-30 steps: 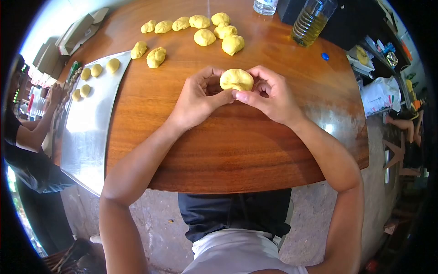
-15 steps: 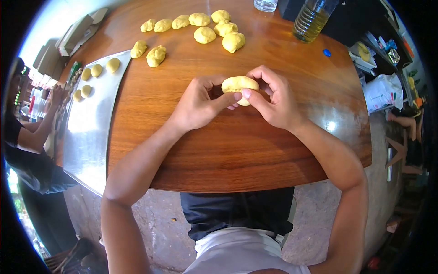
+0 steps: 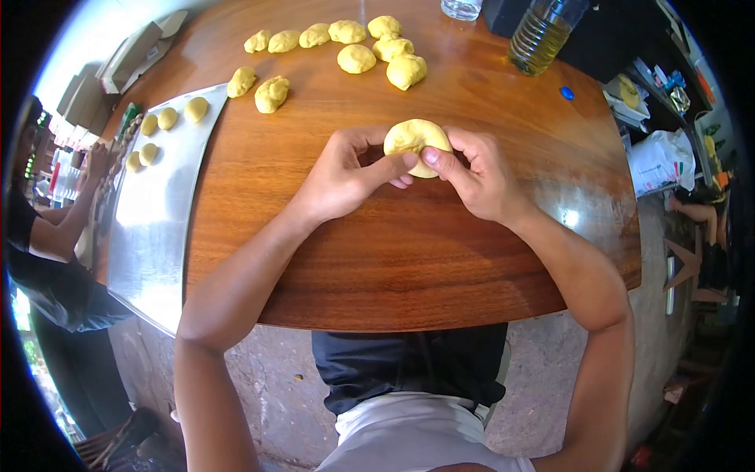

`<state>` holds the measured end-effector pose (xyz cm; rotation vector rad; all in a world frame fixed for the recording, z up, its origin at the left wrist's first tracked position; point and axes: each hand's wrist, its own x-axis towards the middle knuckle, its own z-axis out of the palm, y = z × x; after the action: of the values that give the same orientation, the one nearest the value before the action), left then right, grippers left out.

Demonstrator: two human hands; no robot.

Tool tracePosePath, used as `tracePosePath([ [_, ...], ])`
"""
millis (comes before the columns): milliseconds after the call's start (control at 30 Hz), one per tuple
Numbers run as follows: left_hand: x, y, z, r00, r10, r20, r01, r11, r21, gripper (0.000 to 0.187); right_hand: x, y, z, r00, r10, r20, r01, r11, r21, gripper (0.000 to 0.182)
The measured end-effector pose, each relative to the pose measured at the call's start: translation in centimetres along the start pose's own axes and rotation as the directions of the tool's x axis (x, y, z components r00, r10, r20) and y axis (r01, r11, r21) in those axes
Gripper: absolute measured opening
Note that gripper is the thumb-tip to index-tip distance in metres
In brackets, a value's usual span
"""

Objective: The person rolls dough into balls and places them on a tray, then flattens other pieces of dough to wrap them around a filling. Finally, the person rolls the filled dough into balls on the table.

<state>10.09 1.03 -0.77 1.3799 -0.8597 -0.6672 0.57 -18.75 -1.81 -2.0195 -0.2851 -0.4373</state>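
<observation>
Between both hands, above the wooden table [image 3: 330, 259], is a flattened round piece of yellow dough [image 3: 421, 135] with a dent near its middle. My left hand [image 3: 352, 175] pinches its left edge, thumb on top and fingers behind. On the other side my right hand [image 3: 476, 175] grips it, thumb pressing the near face and fingers partly hidden. Several rough yellow dough lumps [image 3: 356, 59] lie farther back on the table. Smooth dough rounds [image 3: 196, 109] rest on a metal tray [image 3: 149, 236] to the left.
A bottle of yellowish liquid [image 3: 543, 35], a clear glass [image 3: 461, 8] and a blue cap [image 3: 566, 93] stand or lie at the back right. Another person [image 3: 59, 236] is at the far left, beyond the tray. A white bag [image 3: 662, 160] is beyond the table's right edge.
The dough, folded with a deep crease before, now shows a wider, rounder, flatter face. My right thumb has shifted slightly right and the right fingers have moved lower behind it.
</observation>
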Motion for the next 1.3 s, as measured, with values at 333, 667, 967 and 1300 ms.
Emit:
tracePosePath([
  [333,-1.0,1.2,1.1,0.997,-0.01,-0.078,0.027,0.976,0.216,0.022,-0.1,-0.4,-0.3,0.993,0.035,0.111,-0.053,0.985,0.164,0.025],
  [667,-0.6,0.7,1.3,0.999,-0.013,-0.039,0.018,0.992,0.129,0.027,-0.2,-0.1,0.0,0.989,-0.144,0.035,0.139,0.982,0.13,0.028],
  [967,-0.6,0.6,0.8,0.992,-0.001,-0.124,0.013,0.995,0.1,0.025,0.1,-0.2,-0.9,0.989,0.109,0.101,-0.133,0.951,0.28,0.03],
  [1300,-0.1,0.0,0.5,0.996,-0.046,-0.076,0.052,0.995,0.081,0.039,0.7,0.2,-1.2,0.973,0.212,0.087,-0.229,0.892,0.391,0.015],
])
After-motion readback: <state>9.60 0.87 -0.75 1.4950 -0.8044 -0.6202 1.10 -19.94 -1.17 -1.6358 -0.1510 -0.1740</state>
